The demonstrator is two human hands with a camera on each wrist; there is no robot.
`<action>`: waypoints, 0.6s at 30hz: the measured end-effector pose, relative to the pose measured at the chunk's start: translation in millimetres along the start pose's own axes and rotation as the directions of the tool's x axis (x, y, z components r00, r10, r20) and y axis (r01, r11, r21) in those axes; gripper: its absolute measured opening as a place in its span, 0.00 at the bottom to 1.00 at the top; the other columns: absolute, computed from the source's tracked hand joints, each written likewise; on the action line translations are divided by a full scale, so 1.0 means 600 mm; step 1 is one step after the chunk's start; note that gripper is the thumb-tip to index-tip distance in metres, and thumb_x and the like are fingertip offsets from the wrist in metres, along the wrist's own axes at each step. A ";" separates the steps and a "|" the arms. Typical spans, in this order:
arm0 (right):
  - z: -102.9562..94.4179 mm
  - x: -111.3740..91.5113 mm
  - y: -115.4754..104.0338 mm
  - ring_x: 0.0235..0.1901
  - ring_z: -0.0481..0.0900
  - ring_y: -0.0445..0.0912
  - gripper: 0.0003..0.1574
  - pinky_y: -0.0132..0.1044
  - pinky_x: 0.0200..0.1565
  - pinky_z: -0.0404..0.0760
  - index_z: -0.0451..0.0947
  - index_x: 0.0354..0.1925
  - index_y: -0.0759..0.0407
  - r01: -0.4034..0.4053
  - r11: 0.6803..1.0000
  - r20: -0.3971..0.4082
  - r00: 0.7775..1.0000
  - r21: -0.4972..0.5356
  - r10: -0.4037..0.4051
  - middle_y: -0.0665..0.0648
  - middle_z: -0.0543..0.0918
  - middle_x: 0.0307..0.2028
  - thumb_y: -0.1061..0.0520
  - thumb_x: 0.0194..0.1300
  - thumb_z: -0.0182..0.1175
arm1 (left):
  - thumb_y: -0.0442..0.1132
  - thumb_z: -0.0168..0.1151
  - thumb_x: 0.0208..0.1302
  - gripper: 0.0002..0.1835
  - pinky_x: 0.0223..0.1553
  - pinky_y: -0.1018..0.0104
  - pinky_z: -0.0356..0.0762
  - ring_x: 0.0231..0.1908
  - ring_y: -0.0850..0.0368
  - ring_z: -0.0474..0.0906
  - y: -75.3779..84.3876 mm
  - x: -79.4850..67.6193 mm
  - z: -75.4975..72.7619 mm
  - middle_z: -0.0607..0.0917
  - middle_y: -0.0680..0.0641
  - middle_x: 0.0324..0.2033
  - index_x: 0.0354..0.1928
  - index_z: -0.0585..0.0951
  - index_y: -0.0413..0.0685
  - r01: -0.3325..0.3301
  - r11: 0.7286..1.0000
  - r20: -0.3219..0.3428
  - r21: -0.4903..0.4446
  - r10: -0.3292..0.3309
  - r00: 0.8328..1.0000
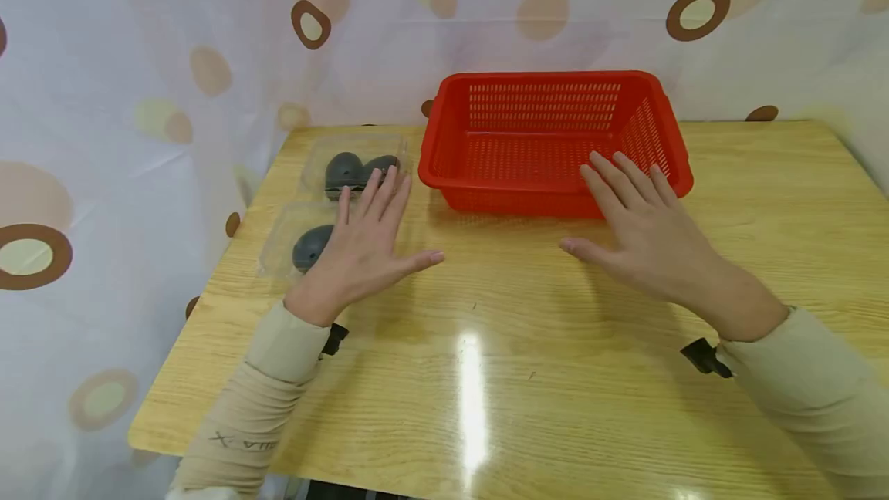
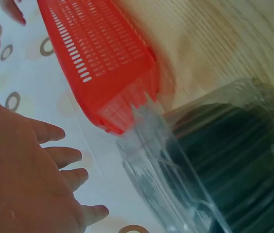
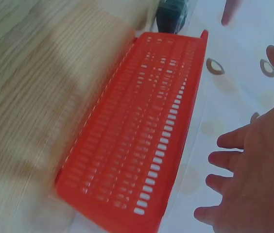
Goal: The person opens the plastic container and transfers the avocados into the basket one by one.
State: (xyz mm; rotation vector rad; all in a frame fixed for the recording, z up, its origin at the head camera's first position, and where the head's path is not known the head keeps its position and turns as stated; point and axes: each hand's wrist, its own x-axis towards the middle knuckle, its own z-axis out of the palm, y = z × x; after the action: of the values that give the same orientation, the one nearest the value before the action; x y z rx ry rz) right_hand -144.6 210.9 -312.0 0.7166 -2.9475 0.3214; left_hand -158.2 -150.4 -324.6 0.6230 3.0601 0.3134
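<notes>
My left hand (image 1: 361,253), fingers straight and spread, hovers near two clear plastic containers at the table's left. Two dark, egg-shaped objects (image 1: 343,172) lie in the back container (image 1: 314,164). The front container (image 1: 276,241) shows one dark rounded object (image 1: 311,247), partly hidden by my hand. In the left wrist view a clear container (image 2: 146,155) appears close up beside the open palm. My right hand (image 1: 653,241) is spread too, its fingers overlapping the front rim of the red plastic basket (image 1: 535,199). Neither hand holds anything. No contents show inside the basket.
The basket stands toward the back of the light wooden table (image 1: 542,407), just right of the containers. A patterned white cloth (image 1: 389,6) hangs behind the table and along its left side. Black straps or mounts (image 1: 704,357) sit at both wrists.
</notes>
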 end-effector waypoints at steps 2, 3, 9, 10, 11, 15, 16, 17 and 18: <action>0.003 0.005 -0.010 0.79 0.35 0.57 0.59 0.61 0.76 0.32 0.38 0.80 0.54 0.014 1.000 0.002 1.000 0.009 -0.014 0.54 0.40 0.80 0.27 0.68 0.50 | 0.81 0.43 0.58 0.57 0.75 0.38 0.25 0.79 0.50 0.26 -0.006 -0.004 0.000 0.32 0.53 0.79 0.79 0.33 0.61 0.006 1.000 -0.003 -0.002 -0.006 1.000; 0.005 0.008 -0.015 0.79 0.35 0.57 0.59 0.60 0.76 0.33 0.38 0.80 0.53 0.022 1.000 0.004 1.000 0.013 -0.022 0.53 0.40 0.80 0.27 0.68 0.50 | 0.81 0.43 0.58 0.58 0.75 0.37 0.26 0.79 0.50 0.27 -0.010 -0.006 0.000 0.34 0.51 0.79 0.79 0.34 0.60 0.010 1.000 -0.008 -0.002 -0.010 1.000; 0.020 0.030 -0.047 0.79 0.37 0.56 0.57 0.59 0.77 0.37 0.39 0.80 0.51 0.084 0.996 0.006 0.996 0.042 -0.084 0.52 0.41 0.80 0.28 0.68 0.50 | 0.80 0.47 0.58 0.59 0.75 0.35 0.28 0.79 0.49 0.28 -0.032 -0.020 -0.005 0.35 0.50 0.79 0.80 0.38 0.55 0.047 0.999 -0.020 -0.012 -0.047 0.999; 0.023 0.034 -0.053 0.79 0.37 0.56 0.57 0.59 0.77 0.38 0.39 0.80 0.51 0.095 0.994 0.004 0.995 0.047 -0.095 0.52 0.41 0.80 0.28 0.68 0.50 | 0.80 0.48 0.57 0.60 0.75 0.35 0.27 0.79 0.50 0.28 -0.035 -0.022 -0.006 0.34 0.51 0.79 0.80 0.38 0.55 0.054 0.998 -0.019 -0.016 -0.054 0.998; 0.026 0.038 -0.059 0.79 0.37 0.56 0.57 0.59 0.77 0.38 0.39 0.80 0.51 0.106 0.993 0.003 0.994 0.051 -0.106 0.52 0.41 0.80 0.28 0.68 0.50 | 0.80 0.48 0.57 0.60 0.75 0.35 0.27 0.79 0.50 0.28 -0.039 -0.024 -0.006 0.34 0.51 0.79 0.80 0.38 0.55 0.060 0.998 -0.020 -0.020 -0.060 0.998; 0.040 0.054 -0.086 0.79 0.37 0.55 0.58 0.58 0.77 0.40 0.40 0.80 0.52 0.146 0.987 0.012 0.989 0.064 -0.147 0.51 0.41 0.80 0.27 0.67 0.50 | 0.80 0.49 0.56 0.61 0.75 0.35 0.27 0.79 0.49 0.29 -0.055 -0.034 -0.005 0.35 0.51 0.79 0.80 0.39 0.54 0.082 0.996 -0.019 -0.031 -0.083 0.996; 0.042 0.057 -0.093 0.79 0.36 0.54 0.58 0.58 0.77 0.40 0.40 0.80 0.52 0.156 0.985 0.016 0.987 0.069 -0.157 0.51 0.41 0.80 0.26 0.67 0.49 | 0.80 0.49 0.56 0.61 0.75 0.35 0.27 0.79 0.48 0.29 -0.059 -0.037 -0.004 0.35 0.51 0.79 0.80 0.40 0.54 0.088 0.996 -0.018 -0.032 -0.088 0.996; 0.045 0.061 -0.100 0.79 0.36 0.54 0.58 0.57 0.77 0.40 0.40 0.80 0.52 0.165 0.984 0.021 0.986 0.074 -0.167 0.51 0.41 0.80 0.26 0.68 0.49 | 0.80 0.49 0.56 0.60 0.75 0.34 0.28 0.79 0.48 0.30 -0.063 -0.040 -0.003 0.35 0.50 0.79 0.80 0.40 0.54 0.092 0.995 -0.020 -0.031 -0.092 0.996; 0.047 0.065 -0.108 0.79 0.36 0.54 0.58 0.57 0.78 0.40 0.41 0.80 0.52 0.172 0.982 0.026 0.984 0.077 -0.174 0.51 0.41 0.80 0.26 0.67 0.49 | 0.79 0.50 0.57 0.60 0.75 0.34 0.28 0.79 0.47 0.31 -0.067 -0.043 -0.003 0.35 0.50 0.79 0.80 0.40 0.54 0.094 0.995 -0.021 -0.032 -0.095 0.995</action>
State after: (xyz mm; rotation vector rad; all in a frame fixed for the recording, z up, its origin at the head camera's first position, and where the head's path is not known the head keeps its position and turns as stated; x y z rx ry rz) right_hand -150.2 131.2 -322.3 0.9894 -2.8893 0.4097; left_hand -150.1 -196.9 -331.6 0.4744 3.0871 0.3681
